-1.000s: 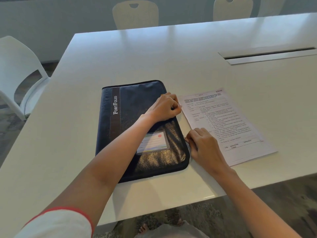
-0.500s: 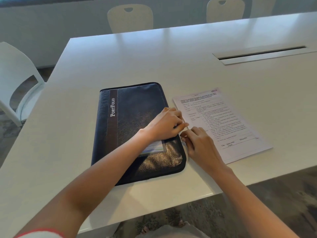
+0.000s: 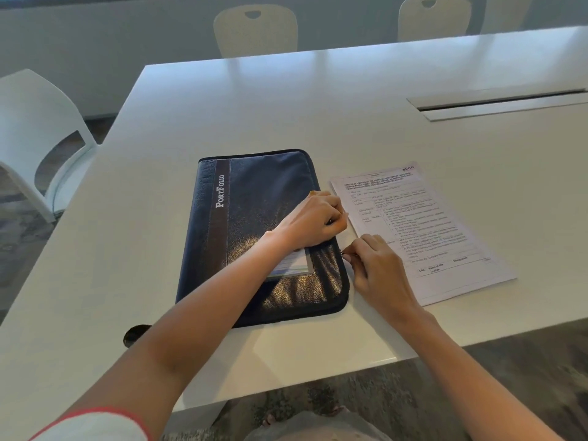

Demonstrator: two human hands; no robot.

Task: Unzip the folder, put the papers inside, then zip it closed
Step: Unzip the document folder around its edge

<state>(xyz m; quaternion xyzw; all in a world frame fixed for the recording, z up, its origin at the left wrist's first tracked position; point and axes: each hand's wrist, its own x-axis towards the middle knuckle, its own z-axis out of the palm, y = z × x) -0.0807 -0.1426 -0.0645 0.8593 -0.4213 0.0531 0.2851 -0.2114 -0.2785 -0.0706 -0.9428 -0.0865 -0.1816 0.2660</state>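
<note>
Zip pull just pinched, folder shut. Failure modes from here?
1. The right hand pinches only a tiny zip pull; it may slip.
2. The left hand holds the folder at one edge; a hard tug could swing it.
3. That forearm rests on the papers; pulling may drag them.

White table (image 3: 350,100), pale chairs (image 3: 254,30), grey wall (image 3: 95,58), mottled carpet (image 3: 525,377)

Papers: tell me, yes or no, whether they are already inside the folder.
No. The papers lie flat on the table, right of the closed folder, outside it.
</note>
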